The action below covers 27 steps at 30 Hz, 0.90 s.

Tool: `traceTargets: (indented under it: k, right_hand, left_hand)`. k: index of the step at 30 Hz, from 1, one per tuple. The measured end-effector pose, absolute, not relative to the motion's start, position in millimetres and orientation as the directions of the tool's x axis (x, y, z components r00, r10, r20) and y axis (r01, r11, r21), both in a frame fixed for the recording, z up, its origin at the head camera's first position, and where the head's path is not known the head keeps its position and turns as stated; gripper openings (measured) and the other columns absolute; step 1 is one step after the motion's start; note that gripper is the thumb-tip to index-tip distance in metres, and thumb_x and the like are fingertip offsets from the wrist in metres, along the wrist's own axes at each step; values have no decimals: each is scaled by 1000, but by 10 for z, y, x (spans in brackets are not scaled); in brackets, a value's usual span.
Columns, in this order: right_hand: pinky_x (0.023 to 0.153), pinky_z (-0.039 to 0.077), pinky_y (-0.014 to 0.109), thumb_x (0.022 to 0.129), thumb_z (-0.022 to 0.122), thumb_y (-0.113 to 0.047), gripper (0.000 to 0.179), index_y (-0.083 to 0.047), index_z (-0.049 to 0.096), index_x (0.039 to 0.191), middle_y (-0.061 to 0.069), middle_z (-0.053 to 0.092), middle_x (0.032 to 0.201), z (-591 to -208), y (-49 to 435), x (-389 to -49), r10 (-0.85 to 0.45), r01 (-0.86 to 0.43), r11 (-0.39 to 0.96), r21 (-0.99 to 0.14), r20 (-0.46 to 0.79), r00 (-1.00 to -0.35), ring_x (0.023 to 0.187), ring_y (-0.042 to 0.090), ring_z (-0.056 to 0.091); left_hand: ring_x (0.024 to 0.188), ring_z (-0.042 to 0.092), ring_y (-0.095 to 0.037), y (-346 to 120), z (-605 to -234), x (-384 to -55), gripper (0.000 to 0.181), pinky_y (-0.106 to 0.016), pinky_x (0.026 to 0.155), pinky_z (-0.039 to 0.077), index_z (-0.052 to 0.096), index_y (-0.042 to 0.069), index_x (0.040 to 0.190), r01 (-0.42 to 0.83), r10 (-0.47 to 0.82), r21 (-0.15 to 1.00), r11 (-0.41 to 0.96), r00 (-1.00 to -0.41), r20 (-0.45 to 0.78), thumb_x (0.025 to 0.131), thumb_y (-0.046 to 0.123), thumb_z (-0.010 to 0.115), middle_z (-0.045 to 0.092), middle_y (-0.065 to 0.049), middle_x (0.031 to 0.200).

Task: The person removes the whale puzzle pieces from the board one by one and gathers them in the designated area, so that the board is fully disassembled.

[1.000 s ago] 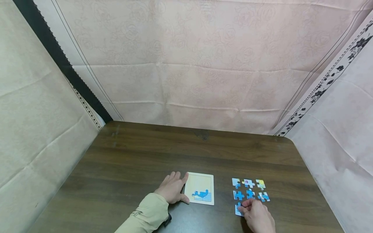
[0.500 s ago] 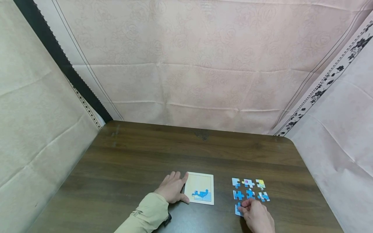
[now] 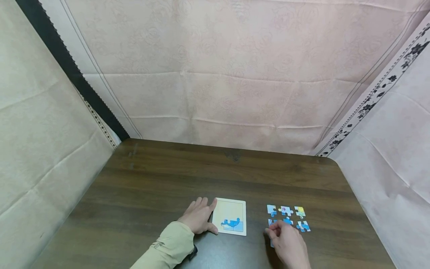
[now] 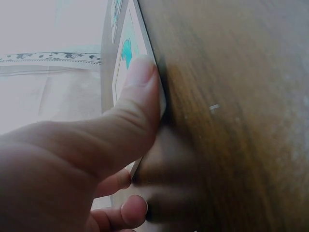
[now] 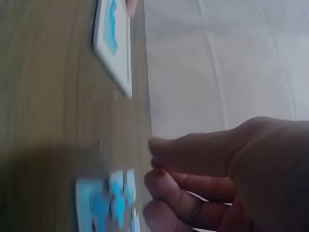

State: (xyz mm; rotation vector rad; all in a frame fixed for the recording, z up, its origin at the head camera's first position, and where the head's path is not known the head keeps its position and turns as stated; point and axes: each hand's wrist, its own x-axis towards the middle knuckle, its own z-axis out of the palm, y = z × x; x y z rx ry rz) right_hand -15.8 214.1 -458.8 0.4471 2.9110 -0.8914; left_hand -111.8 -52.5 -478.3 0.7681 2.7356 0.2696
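My left hand (image 3: pixel 198 217) lies at the left side of a small white-framed puzzle tray (image 3: pixel 230 208), fingers extended along its edge and thumb pressing at its lower left corner. Joined blue puzzle pieces (image 3: pixel 234 225) fill part of the tray's bottom. My right hand (image 3: pixel 288 241) hovers low over the loose puzzle pieces, thumb and fingertips drawn together, as the right wrist view shows. No piece shows between these fingers. Beneath the hand, a blue lower-left piece (image 5: pixel 87 205) is partly hidden, and the middle row's left piece (image 3: pixel 270 222) is half covered.
More loose pieces lie in rows to the right of the tray, among them a yellow-blue one (image 3: pixel 300 211) and a blue-white one (image 3: pixel 304 226). The brown wooden table (image 3: pixel 161 175) is bordered by pale cloth (image 3: pixel 228 93) at the back and sides.
My right hand has left the lower-left puzzle piece and shifted slightly up and left, now covering part of the middle row. The left hand and tray hold their places.
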Motion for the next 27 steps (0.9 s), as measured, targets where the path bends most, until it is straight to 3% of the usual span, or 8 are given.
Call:
traceTargets:
  k: [15, 27]
  right_hand:
    - [60, 39, 29, 81, 80, -21, 13, -15, 68, 82, -8, 51, 71, -4657, 1415, -475, -29, -23, 880, -475, -7, -1000, 66, 12, 44]
    - [60, 44, 31, 81, 79, -18, 16, -11, 68, 91, -4, 51, 80, -4753, 1288, -574, -125, -106, 868, -485, -7, -992, 66, 10, 45]
  left_hand:
    - [97, 42, -23, -538, -4777, -1118, 99, -35, 84, 38, 42, 10, 148, 499, 545, 239, 833, -814, -200, 70, 61, 76, 51, -9, 106]
    - [94, 40, -22, -534, -4785, -1120, 100, -34, 82, 37, 43, 10, 147, 497, 543, 243, 833, -818, -187, 69, 61, 76, 49, -7, 102]
